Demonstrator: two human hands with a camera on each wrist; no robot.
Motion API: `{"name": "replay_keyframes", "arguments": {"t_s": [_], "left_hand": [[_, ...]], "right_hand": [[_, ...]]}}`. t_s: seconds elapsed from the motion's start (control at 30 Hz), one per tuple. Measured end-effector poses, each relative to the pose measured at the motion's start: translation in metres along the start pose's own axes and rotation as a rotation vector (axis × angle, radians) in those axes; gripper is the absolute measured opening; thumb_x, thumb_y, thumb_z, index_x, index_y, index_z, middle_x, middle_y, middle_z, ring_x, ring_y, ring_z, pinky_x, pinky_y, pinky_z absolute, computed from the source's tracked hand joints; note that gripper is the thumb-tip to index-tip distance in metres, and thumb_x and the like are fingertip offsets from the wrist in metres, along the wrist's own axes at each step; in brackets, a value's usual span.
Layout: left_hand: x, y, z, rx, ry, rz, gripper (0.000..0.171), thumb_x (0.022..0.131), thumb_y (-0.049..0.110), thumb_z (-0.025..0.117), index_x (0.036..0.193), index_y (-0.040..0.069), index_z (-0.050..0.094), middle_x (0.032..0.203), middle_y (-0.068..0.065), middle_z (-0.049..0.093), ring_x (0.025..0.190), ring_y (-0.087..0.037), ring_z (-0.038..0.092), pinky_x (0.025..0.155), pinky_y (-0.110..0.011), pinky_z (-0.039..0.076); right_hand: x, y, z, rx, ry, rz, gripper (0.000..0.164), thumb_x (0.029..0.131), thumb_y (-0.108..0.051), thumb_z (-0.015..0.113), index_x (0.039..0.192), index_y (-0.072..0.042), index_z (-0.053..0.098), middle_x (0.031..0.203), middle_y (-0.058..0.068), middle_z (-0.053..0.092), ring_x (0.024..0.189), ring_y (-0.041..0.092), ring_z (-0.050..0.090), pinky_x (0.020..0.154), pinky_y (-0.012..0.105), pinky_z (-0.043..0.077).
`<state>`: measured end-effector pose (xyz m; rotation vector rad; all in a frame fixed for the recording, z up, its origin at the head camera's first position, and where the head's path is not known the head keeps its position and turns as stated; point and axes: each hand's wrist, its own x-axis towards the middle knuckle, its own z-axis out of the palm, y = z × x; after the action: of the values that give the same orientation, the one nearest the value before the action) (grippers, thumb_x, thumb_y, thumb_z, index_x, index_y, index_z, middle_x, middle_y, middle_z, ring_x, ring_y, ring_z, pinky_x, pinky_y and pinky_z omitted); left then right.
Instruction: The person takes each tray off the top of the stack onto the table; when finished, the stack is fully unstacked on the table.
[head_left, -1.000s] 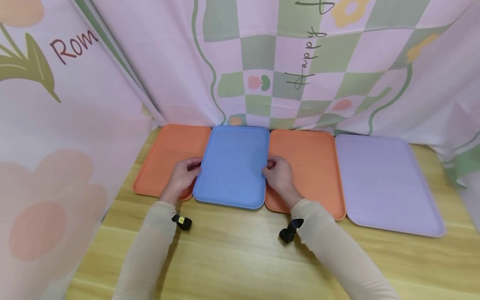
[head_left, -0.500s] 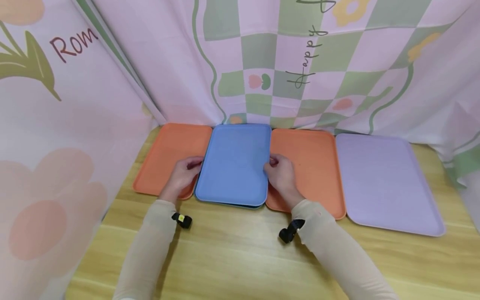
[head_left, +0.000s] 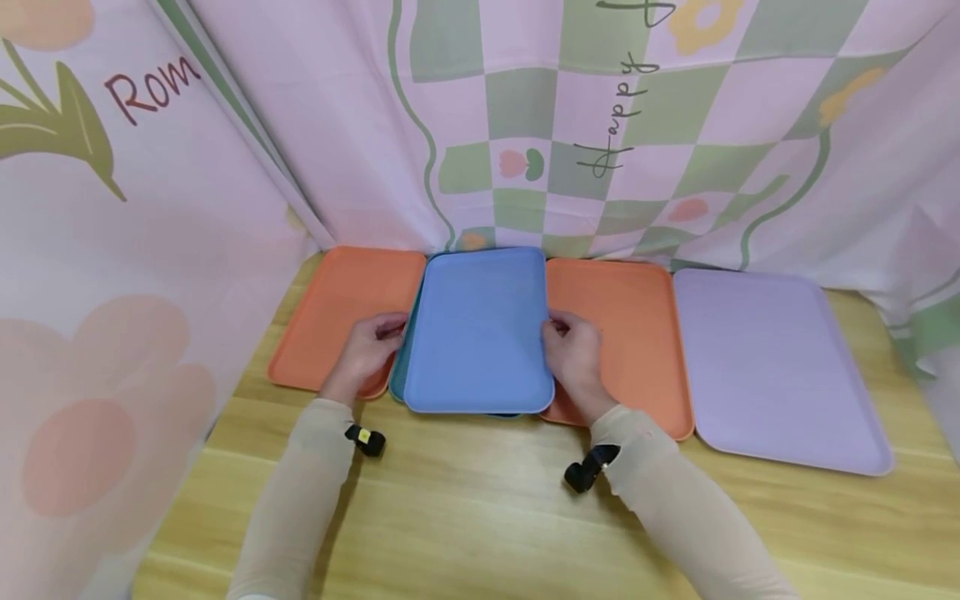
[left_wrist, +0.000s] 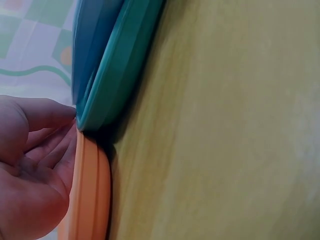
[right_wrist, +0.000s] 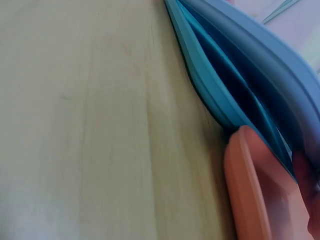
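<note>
A blue tray [head_left: 480, 333] lies over a teal tray [head_left: 399, 385], whose left side and part of its front edge stick out from under it. My right hand [head_left: 576, 357] grips the blue tray's right edge, thumb on top. On that side the blue tray [right_wrist: 260, 45] is raised, with a dark gap above the teal tray [right_wrist: 207, 75]. At the left, my left hand [head_left: 365, 346] pinches the teal tray's rim; in the left wrist view the thumb tip is right at the corner where the blue and teal rims meet.
Orange trays flank the pair, one on the left [head_left: 360, 292] and one on the right [head_left: 630, 342]. A lavender tray [head_left: 772, 367] lies at the far right. They rest on a wooden table [head_left: 465, 508], against a patterned curtain [head_left: 517, 100] behind and at the left.
The blue tray has risen and shifted right with my right hand, turning slightly and uncovering the teal tray beneath. My left hand has stayed about where it was.
</note>
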<state>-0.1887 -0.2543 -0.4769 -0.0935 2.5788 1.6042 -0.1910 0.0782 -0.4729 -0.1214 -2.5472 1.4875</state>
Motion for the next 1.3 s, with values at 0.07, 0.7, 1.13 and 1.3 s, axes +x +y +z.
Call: {"name": "replay_keyframes", "arguments": {"t_s": [0.07, 0.7, 1.13, 1.3], "left_hand": [[0.000, 0.000, -0.001, 0.007, -0.001, -0.005, 0.044, 0.103, -0.005, 0.061, 0.147, -0.006, 0.062, 0.148, -0.027, 0.064, 0.140, -0.041, 0.061, 0.117, -0.051, 0.052], [0.000, 0.003, -0.001, 0.016, -0.010, 0.012, 0.043, 0.104, -0.005, 0.060, 0.147, -0.007, 0.062, 0.148, -0.028, 0.064, 0.140, -0.042, 0.061, 0.117, -0.052, 0.052], [-0.004, 0.004, 0.000, 0.016, -0.002, 0.002, 0.043, 0.103, -0.004, 0.062, 0.146, -0.007, 0.062, 0.148, -0.028, 0.064, 0.139, -0.042, 0.061, 0.117, -0.052, 0.052], [-0.003, 0.004, 0.000, 0.011, -0.004, -0.005, 0.044, 0.103, -0.004, 0.062, 0.146, -0.007, 0.062, 0.148, -0.028, 0.064, 0.140, -0.042, 0.061, 0.117, -0.052, 0.052]], "right_hand": [[0.000, 0.000, -0.004, 0.000, -0.004, -0.012, 0.033, 0.102, -0.011, 0.061, 0.126, 0.003, 0.078, 0.108, 0.023, 0.079, 0.095, 0.034, 0.073, 0.080, 0.034, 0.055], [0.005, -0.001, -0.075, 0.014, -0.106, 0.028, 0.033, 0.106, -0.016, 0.065, 0.133, 0.000, 0.075, 0.123, 0.025, 0.078, 0.086, -0.004, 0.061, 0.072, 0.008, 0.049], [-0.001, 0.019, -0.109, -0.005, -0.164, -0.093, 0.030, 0.104, -0.012, 0.070, 0.128, 0.005, 0.076, 0.122, 0.028, 0.077, 0.084, -0.018, 0.058, 0.072, 0.005, 0.050], [-0.007, 0.028, -0.120, -0.038, -0.214, -0.150, 0.029, 0.104, -0.011, 0.070, 0.126, 0.007, 0.076, 0.115, 0.029, 0.078, 0.083, -0.016, 0.059, 0.070, 0.007, 0.052]]}}
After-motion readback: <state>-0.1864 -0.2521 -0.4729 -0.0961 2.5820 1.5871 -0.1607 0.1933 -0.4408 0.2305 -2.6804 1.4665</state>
